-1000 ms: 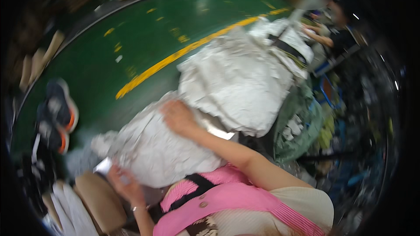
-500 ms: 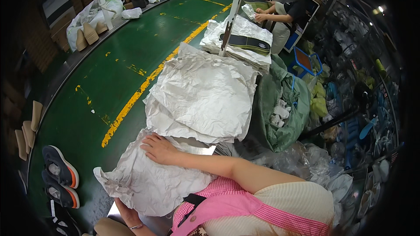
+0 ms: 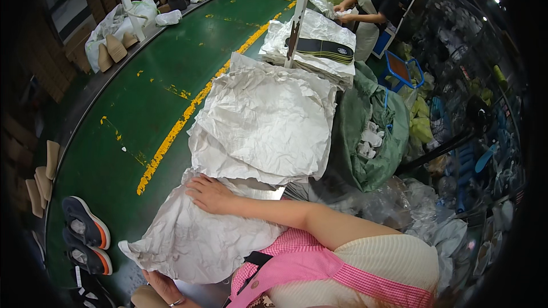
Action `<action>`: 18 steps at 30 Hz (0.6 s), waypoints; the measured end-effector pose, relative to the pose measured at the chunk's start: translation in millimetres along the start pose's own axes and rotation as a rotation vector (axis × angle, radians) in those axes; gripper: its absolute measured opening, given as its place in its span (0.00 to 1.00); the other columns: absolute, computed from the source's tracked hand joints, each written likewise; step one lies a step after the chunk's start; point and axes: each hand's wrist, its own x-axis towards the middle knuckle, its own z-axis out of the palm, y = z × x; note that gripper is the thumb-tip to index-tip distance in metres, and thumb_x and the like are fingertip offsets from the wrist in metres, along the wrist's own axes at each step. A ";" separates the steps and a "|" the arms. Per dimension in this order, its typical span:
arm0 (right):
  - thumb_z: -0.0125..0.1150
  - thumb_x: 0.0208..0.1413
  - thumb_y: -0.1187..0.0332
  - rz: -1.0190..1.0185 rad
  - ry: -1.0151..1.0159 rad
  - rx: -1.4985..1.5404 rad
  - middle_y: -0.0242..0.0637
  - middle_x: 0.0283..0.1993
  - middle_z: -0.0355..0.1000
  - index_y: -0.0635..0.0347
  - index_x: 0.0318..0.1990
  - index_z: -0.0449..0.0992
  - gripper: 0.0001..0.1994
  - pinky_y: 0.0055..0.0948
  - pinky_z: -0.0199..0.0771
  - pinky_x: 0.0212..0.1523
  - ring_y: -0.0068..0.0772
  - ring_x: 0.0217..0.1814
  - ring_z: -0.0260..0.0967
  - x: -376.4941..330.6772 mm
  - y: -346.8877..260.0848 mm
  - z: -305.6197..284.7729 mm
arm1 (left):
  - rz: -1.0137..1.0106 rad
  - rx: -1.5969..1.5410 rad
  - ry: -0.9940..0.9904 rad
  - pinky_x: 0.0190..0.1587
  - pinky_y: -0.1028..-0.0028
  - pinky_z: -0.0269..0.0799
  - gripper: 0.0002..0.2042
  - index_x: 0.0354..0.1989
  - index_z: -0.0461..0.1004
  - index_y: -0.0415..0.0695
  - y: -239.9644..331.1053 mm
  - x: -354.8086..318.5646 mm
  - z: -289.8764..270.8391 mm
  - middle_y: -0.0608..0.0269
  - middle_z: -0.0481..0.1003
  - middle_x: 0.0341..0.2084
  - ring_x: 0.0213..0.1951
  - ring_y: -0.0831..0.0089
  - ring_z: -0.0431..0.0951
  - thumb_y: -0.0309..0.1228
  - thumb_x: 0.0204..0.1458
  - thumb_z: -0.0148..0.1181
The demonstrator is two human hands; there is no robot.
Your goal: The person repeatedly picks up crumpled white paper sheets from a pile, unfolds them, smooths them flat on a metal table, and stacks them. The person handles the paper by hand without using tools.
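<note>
A crumpled sheet of white paper lies spread in front of me at the lower left, its left corner raised a little. Flat on its upper part rests my right hand, open, with the fingers stretched to the left. My left hand is closed on the paper's lower left edge, and the paper hides part of its fingers. Just beyond the sheet is a stack of similar wrinkled white paper.
Dark shoes with orange trim stand at the left. Beyond the stack, a white post rises beside dark insoles on more paper. A green sack stands at the right. A co-worker handles paper at the far end.
The paper's left part has settled flatter, and my left hand has shifted slightly down and left with its edge. My right hand stays on the sheet. The view has shifted slightly.
</note>
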 end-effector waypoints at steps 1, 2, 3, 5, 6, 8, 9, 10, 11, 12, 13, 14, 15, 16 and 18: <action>0.54 0.60 0.62 0.015 0.012 0.015 0.37 0.64 0.63 0.56 0.57 0.72 0.19 0.47 0.51 0.72 0.43 0.72 0.53 -0.2 -2.4 -0.3 | -0.016 0.023 0.059 0.56 0.63 0.73 0.25 0.64 0.64 0.38 -5.3 0.4 -26.6 0.54 0.72 0.56 0.54 0.63 0.75 0.32 0.59 0.57; 0.54 0.60 0.62 0.022 0.021 0.030 0.38 0.64 0.63 0.56 0.57 0.72 0.18 0.47 0.51 0.72 0.43 0.72 0.53 0.5 -5.5 -1.9 | -0.028 0.041 0.123 0.56 0.63 0.73 0.24 0.64 0.64 0.37 -13.4 3.8 -58.1 0.54 0.73 0.55 0.54 0.64 0.75 0.31 0.59 0.57; 0.55 0.60 0.62 0.035 0.031 0.040 0.39 0.63 0.64 0.56 0.56 0.73 0.18 0.46 0.51 0.72 0.43 0.71 0.53 0.1 -6.7 -3.3 | -0.045 0.057 0.183 0.56 0.64 0.73 0.24 0.63 0.64 0.36 -22.9 8.1 -88.6 0.54 0.73 0.55 0.54 0.64 0.75 0.31 0.60 0.56; 0.55 0.60 0.62 0.033 0.025 0.028 0.39 0.64 0.63 0.56 0.56 0.73 0.18 0.46 0.51 0.72 0.43 0.71 0.53 0.2 -6.0 -3.2 | -0.059 0.155 0.307 0.55 0.64 0.73 0.24 0.63 0.64 0.36 -23.6 2.0 -102.6 0.53 0.73 0.55 0.54 0.64 0.75 0.31 0.60 0.56; 0.54 0.60 0.62 0.046 0.025 0.016 0.39 0.64 0.63 0.56 0.56 0.73 0.18 0.46 0.51 0.72 0.43 0.72 0.53 -2.9 -2.7 -5.1 | -0.063 0.225 0.346 0.55 0.64 0.73 0.24 0.63 0.64 0.36 -22.0 0.6 -100.3 0.53 0.73 0.55 0.53 0.64 0.75 0.31 0.60 0.56; 0.54 0.60 0.62 0.004 0.012 0.003 0.38 0.65 0.63 0.56 0.56 0.73 0.18 0.46 0.50 0.73 0.43 0.72 0.53 0.8 -3.7 -1.8 | 0.018 0.373 0.446 0.55 0.64 0.73 0.24 0.63 0.64 0.35 -6.8 -14.0 -98.3 0.53 0.73 0.55 0.53 0.64 0.75 0.31 0.60 0.56; 0.54 0.61 0.62 -0.013 0.006 -0.003 0.38 0.65 0.63 0.56 0.57 0.73 0.18 0.46 0.50 0.73 0.44 0.72 0.53 2.3 -3.6 -0.7 | 0.067 0.457 0.493 0.55 0.64 0.73 0.24 0.63 0.64 0.35 3.7 -21.2 -92.9 0.53 0.73 0.55 0.53 0.64 0.75 0.31 0.60 0.56; 0.54 0.61 0.62 -0.002 0.000 -0.003 0.38 0.65 0.62 0.56 0.57 0.72 0.18 0.46 0.53 0.72 0.43 0.72 0.54 2.0 -4.1 -0.8 | 0.135 0.544 0.533 0.55 0.64 0.73 0.24 0.63 0.64 0.35 15.0 -26.3 -86.1 0.53 0.73 0.55 0.53 0.64 0.75 0.31 0.60 0.56; 0.53 0.61 0.62 0.009 -0.007 -0.003 0.38 0.65 0.62 0.56 0.57 0.72 0.18 0.45 0.55 0.71 0.43 0.71 0.54 2.4 -2.5 -1.7 | 0.203 0.623 0.569 0.55 0.64 0.73 0.24 0.63 0.64 0.35 24.2 -31.8 -78.3 0.53 0.73 0.55 0.53 0.65 0.75 0.31 0.60 0.56; 0.53 0.61 0.62 0.015 -0.014 -0.003 0.38 0.66 0.62 0.56 0.57 0.72 0.18 0.44 0.58 0.70 0.43 0.71 0.55 4.5 -1.1 -4.3 | 0.276 0.697 0.608 0.55 0.64 0.73 0.24 0.63 0.64 0.35 35.1 -37.4 -70.2 0.53 0.73 0.55 0.53 0.65 0.75 0.31 0.60 0.56; 0.53 0.61 0.63 0.043 -0.007 0.039 0.38 0.66 0.61 0.56 0.58 0.70 0.19 0.43 0.62 0.67 0.44 0.71 0.56 6.0 2.2 -7.8 | 0.342 0.745 0.632 0.55 0.64 0.73 0.24 0.63 0.64 0.35 41.9 -40.9 -61.1 0.53 0.73 0.55 0.53 0.65 0.75 0.31 0.60 0.56; 0.53 0.61 0.63 0.070 0.001 0.081 0.38 0.66 0.60 0.56 0.59 0.69 0.19 0.42 0.65 0.65 0.45 0.70 0.57 8.5 6.0 -11.9 | 0.398 0.784 0.649 0.55 0.64 0.73 0.24 0.63 0.64 0.35 47.4 -45.0 -53.3 0.53 0.73 0.55 0.53 0.65 0.75 0.31 0.60 0.56; 0.53 0.61 0.63 0.097 0.007 0.125 0.39 0.67 0.60 0.57 0.60 0.68 0.20 0.41 0.69 0.62 0.45 0.70 0.58 11.1 9.2 -16.7 | 0.440 0.813 0.651 0.55 0.64 0.73 0.24 0.63 0.64 0.35 50.6 -48.7 -46.6 0.53 0.73 0.55 0.53 0.65 0.75 0.31 0.60 0.56; 0.51 0.62 0.65 0.195 -0.072 0.224 0.41 0.69 0.58 0.59 0.60 0.68 0.19 0.40 0.72 0.59 0.46 0.68 0.60 14.0 8.5 -26.4 | 0.461 0.835 0.634 0.55 0.64 0.73 0.24 0.63 0.64 0.35 50.4 -51.3 -39.5 0.53 0.73 0.55 0.53 0.65 0.75 0.31 0.60 0.56; 0.53 0.61 0.65 0.256 -0.046 0.240 0.42 0.66 0.60 0.58 0.59 0.69 0.19 0.41 0.71 0.61 0.46 0.67 0.62 17.8 16.0 -11.3 | 0.460 0.827 0.560 0.54 0.64 0.73 0.23 0.63 0.64 0.34 43.8 -56.0 -25.6 0.53 0.73 0.55 0.53 0.65 0.75 0.31 0.61 0.56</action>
